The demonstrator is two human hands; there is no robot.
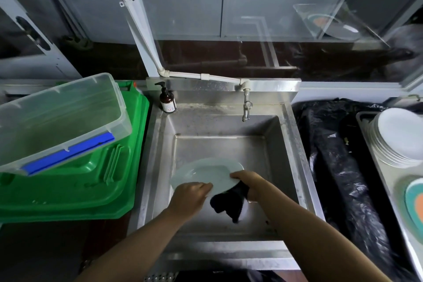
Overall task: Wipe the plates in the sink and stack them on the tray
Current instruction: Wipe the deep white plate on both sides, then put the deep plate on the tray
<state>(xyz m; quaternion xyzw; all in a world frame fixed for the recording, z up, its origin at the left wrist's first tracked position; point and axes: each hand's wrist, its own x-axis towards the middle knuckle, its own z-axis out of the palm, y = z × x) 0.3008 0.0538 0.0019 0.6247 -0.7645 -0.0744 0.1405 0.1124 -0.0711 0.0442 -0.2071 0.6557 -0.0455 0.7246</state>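
A pale white plate (206,174) is held tilted over the steel sink (286,144). My left hand (188,197) grips the plate's near edge. My right hand (249,184) holds a dark cloth (229,204) against the plate's right rim; the cloth hangs down below the plate. On the right stands a metal tray (375,167) with a stack of several white plates (398,137) and a teal and orange plate (415,199) in front of them.
A tap (246,107) juts over the sink's back and a brown soap pump bottle (167,99) stands at its back left corner. A clear plastic bin (59,117) lies on green crates (91,181) to the left. Black plastic sheeting (338,155) covers the counter between sink and tray.
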